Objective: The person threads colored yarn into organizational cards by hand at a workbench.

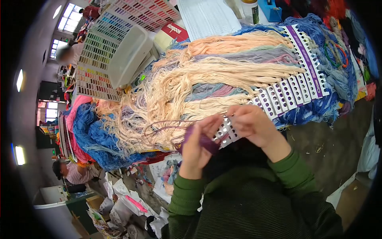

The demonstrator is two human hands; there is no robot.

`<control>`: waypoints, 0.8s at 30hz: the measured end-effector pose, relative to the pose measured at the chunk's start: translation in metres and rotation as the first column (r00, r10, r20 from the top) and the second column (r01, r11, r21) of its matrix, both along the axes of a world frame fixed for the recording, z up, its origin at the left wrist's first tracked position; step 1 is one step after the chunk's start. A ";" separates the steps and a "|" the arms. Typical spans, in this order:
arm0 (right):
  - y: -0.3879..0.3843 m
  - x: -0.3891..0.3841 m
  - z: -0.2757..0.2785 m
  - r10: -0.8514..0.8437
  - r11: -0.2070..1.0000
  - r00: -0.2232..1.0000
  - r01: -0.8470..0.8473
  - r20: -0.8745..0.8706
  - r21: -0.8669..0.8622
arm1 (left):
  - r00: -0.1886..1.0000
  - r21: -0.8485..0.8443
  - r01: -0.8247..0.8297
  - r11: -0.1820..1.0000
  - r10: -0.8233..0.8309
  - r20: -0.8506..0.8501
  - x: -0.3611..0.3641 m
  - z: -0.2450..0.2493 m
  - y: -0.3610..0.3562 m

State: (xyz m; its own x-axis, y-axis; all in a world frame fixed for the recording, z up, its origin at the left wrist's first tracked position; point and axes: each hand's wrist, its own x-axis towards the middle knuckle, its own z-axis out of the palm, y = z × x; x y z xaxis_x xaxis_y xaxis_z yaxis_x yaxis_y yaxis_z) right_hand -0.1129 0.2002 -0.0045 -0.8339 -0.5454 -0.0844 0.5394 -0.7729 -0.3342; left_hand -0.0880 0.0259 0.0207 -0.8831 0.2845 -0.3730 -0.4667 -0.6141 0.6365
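Observation:
My left hand [195, 149] is curled around a bundle of purple thread [209, 144], with loose purple strands trailing leftward over the cream skeins. A white card with rows of punched holes [227, 134] lies between my two hands, close to my body. At its upper edge, my right hand [256, 126] is closed in a pinch; what its fingertips hold is too small to make out. Long cream thread skeins [171, 85] and peach ones [238, 42] stretch across the table, their right ends looped through holes in more white cards [280, 95].
A purple-striped hole card [310, 63] lies at the right. Behind the skeins are a color sample chart [95, 51], a white plastic bin [129, 57], a jar [250, 12] and a blue tape dispenser [270, 10]. Blue yarn [93, 135] hangs at the left end. People are in the background.

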 end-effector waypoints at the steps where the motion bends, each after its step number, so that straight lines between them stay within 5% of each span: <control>1: 0.016 -0.004 -0.007 0.018 0.983 0.998 -0.007 0.064 -0.181 | 0.991 -0.036 -0.120 0.992 0.122 0.054 -0.001 0.003 -0.011; 2: 0.066 -0.014 0.008 -0.042 0.935 0.999 0.043 0.010 -0.353 | 0.956 0.198 -0.294 0.935 0.287 0.065 -0.001 -0.019 -0.075; 3: 0.107 -0.024 0.026 -0.276 0.883 0.961 0.256 0.005 -0.394 | 0.934 0.307 -0.357 0.882 0.337 0.119 -0.001 -0.022 -0.118; 4: 0.148 -0.035 0.044 -0.494 0.778 0.870 0.448 0.012 -0.440 | 0.731 0.472 -0.680 0.560 0.561 0.388 0.004 -0.028 -0.168; 5: 0.215 -0.047 0.070 -0.273 0.774 0.962 0.235 0.025 -0.587 | 0.406 0.245 -0.913 0.326 0.788 0.462 0.002 -0.029 -0.204; 6: 0.289 -0.061 0.065 -0.811 0.580 0.499 0.749 -0.305 -0.319 | 0.577 0.416 -0.796 0.439 0.757 0.306 0.021 -0.032 -0.231; 7: 0.346 -0.057 0.072 -0.910 0.389 0.297 0.852 -0.288 -0.350 | 0.699 0.525 -0.676 0.517 0.676 0.235 0.028 -0.029 -0.240; 8: 0.330 -0.051 0.084 -0.825 0.432 0.173 0.808 -0.538 -0.402 | 0.785 0.511 -0.585 0.630 0.599 0.160 0.024 -0.013 -0.210; 10: 0.272 -0.058 0.092 -0.620 0.491 0.344 0.871 -0.705 -0.006 | 0.953 0.316 -0.218 0.923 0.271 -0.134 0.005 -0.028 -0.153; 11: 0.219 -0.056 0.079 -0.291 0.157 0.341 0.939 -0.894 0.307 | 0.981 0.049 -0.193 0.980 0.194 -0.016 -0.002 -0.015 -0.098; 12: 0.167 -0.054 0.065 0.081 -0.289 0.414 0.880 -0.907 0.376 | 0.983 -0.217 -0.117 0.969 0.144 0.113 -0.010 -0.003 -0.042; 13: 0.129 -0.050 0.038 -0.304 0.416 0.667 0.735 -0.680 0.536 | 0.984 -0.166 0.061 0.984 -0.032 0.173 -0.024 -0.011 -0.011; 14: 0.110 -0.053 0.017 0.027 0.339 0.800 0.556 -0.599 0.759 | 0.952 -0.107 0.235 0.966 -0.207 0.226 -0.034 -0.018 0.013; 15: 0.089 -0.047 0.001 0.115 0.263 0.833 0.499 -0.541 0.826 | 0.938 -0.209 0.273 0.939 -0.211 0.276 -0.038 -0.026 0.039; 16: 0.078 -0.043 -0.016 0.300 0.202 0.746 0.559 -0.594 0.804 | 0.922 -0.305 0.309 0.901 -0.205 0.328 -0.040 -0.032 0.056; 18: 0.061 -0.030 -0.043 0.374 0.131 0.473 0.825 -0.798 0.550 | 0.918 -0.300 0.344 0.890 -0.253 0.304 -0.045 -0.050 0.064; 20: 0.053 -0.015 -0.036 0.467 -0.040 0.428 0.885 -0.774 0.465 | 0.929 -0.306 0.340 0.889 -0.267 0.258 -0.046 -0.058 0.070; 24: 0.056 -0.012 -0.042 0.461 0.002 0.347 0.920 -0.817 0.392 | 0.969 -0.334 0.210 0.919 -0.151 0.195 -0.044 -0.069 0.085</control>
